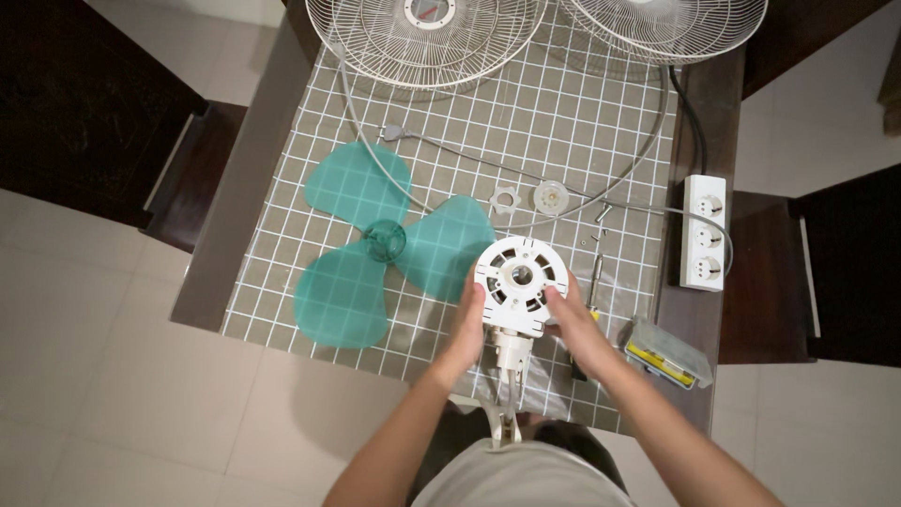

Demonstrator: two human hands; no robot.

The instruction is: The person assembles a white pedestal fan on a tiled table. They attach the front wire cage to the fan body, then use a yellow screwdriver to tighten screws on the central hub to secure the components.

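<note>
White fan motor housing (pixel 519 284) sits gripped between our left hand (pixel 466 324) and right hand (pixel 574 324). We count one three-bladed teal fan blade (pixel 389 242), two wire grilles (pixel 427 33) and one power strip (pixel 704 230).

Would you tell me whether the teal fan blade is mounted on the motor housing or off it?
Off: the teal fan blade lies flat on the grid cloth, beside the white motor housing held by both hands.

1. Both arms are bare right down to the left hand (pixel 466 324) and right hand (pixel 574 324), no sleeves showing.
2. No rings, watch or gloves visible.
3. Light grey shirt (pixel 514 477) at the bottom edge.
</note>
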